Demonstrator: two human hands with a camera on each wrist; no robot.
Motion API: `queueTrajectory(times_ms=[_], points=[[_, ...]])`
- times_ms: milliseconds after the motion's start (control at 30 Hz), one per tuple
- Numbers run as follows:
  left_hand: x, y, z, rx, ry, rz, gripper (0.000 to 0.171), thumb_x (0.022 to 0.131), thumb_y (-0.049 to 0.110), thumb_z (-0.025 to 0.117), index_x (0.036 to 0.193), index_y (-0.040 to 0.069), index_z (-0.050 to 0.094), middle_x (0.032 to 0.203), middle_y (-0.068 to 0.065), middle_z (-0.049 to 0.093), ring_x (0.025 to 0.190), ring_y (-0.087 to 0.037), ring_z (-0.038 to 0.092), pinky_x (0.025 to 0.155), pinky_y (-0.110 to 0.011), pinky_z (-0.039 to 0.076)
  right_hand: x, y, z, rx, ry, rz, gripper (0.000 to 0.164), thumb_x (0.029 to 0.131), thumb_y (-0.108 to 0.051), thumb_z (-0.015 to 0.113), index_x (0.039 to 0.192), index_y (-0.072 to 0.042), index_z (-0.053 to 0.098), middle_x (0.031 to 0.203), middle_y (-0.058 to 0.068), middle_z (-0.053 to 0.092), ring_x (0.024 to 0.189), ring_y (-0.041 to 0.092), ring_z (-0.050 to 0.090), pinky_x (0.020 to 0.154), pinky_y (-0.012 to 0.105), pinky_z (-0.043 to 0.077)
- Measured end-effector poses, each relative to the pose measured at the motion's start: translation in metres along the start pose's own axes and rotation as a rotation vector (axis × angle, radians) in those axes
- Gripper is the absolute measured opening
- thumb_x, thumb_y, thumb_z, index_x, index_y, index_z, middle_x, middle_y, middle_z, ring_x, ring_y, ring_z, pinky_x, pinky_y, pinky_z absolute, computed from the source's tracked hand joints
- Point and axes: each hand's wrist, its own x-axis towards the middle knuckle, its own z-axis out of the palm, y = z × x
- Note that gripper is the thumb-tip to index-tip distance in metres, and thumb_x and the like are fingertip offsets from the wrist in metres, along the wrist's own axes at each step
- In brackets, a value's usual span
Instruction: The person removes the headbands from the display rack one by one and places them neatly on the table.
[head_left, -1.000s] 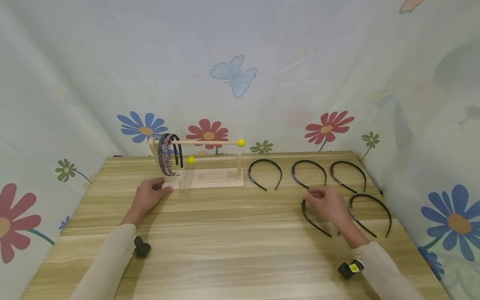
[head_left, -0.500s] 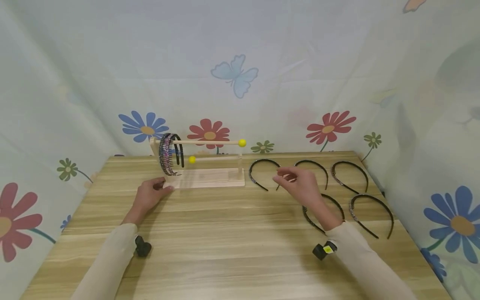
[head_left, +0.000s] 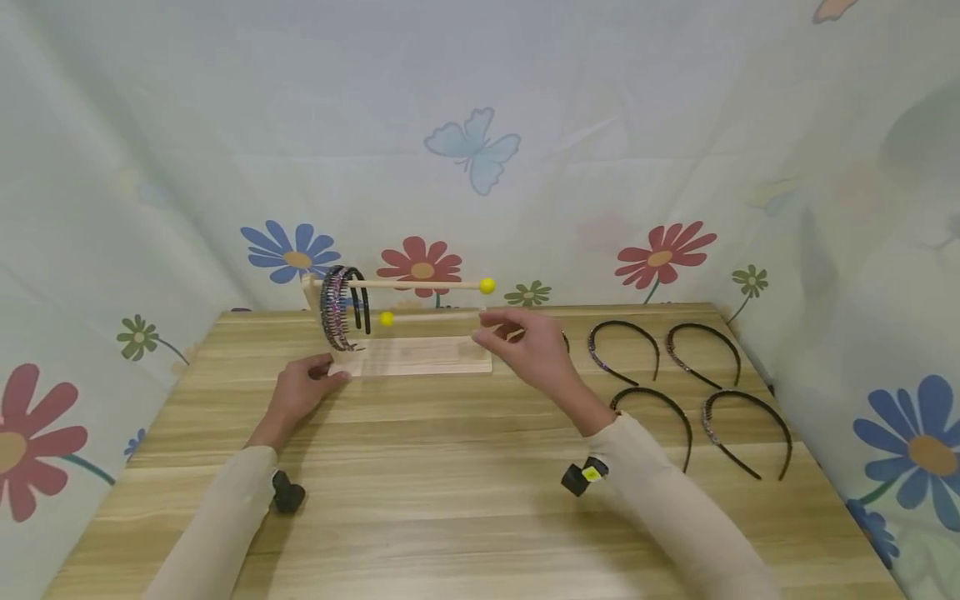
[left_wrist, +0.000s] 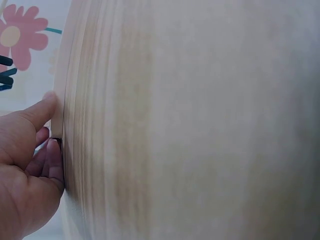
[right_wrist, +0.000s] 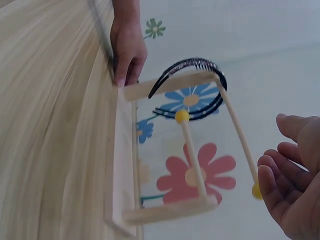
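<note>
5 headbands (head_left: 624, 322) on the table (head_left: 420, 517) right of the wooden stand (head_left: 420, 357), plus some hung headbands (head_left: 335, 308) near its left end. Gripping the stand's left base corner with the left hand (head_left: 300, 392); holding the right hand (head_left: 528, 346) empty, loosely bent, just beside the stand's right end. Could well clip the yellow ball (head_left: 487, 286) there by passing too low, jolting the hung headbands. Compared with 1 second ago: right hand across from above the headbands, left hand unmoved.

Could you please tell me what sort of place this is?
Probably a staged tabletop workspace: a wood-grain table before a flower-printed backdrop, with a wooden stand and loose headbands.
</note>
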Motion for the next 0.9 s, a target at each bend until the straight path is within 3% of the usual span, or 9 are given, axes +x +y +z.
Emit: queueTrajectory(times_ms=[233,467,900], points=[[0.000,-0.001,0.001,-0.003,-0.002,-0.004,0.068,0.098,0.035,0.072,0.144,-0.010,0.051,0.137,-0.031,0.060,0.122,-0.045,0.060,0.104,-0.058,0.047,0.019,-0.027,0.031,0.066,-0.028,-0.073,0.029,0.093,-0.029,0.078,0.117,-0.013,0.076,0.109,0.000,0.077,0.089,0.011,0.072,0.074,0.027,0.060],[0.000,-0.001,0.001,-0.006,-0.007,-0.003,0.068,0.098,0.035,0.071,0.144,-0.010,0.050,0.136,-0.031,0.060,0.122,-0.044,0.060,0.104,-0.058,0.048,0.033,-0.039,0.065,0.108,-0.031,-0.097,0.032,0.094,-0.028,0.077,0.121,-0.011,0.075,0.116,0.002,0.076,0.090,0.011,0.072,0.074,0.022,0.058],[0.001,-0.004,0.000,-0.009,0.013,-0.001,0.066,0.098,0.035,0.072,0.144,-0.007,0.052,0.134,-0.029,0.062,0.121,-0.043,0.061,0.104,-0.057,0.048,0.051,-0.044,0.133,0.212,-0.047,-0.039,0.038,0.096,-0.034,0.074,0.127,-0.013,0.072,0.117,0.000,0.075,0.092,0.005,0.069,0.073,0.019,0.058]])
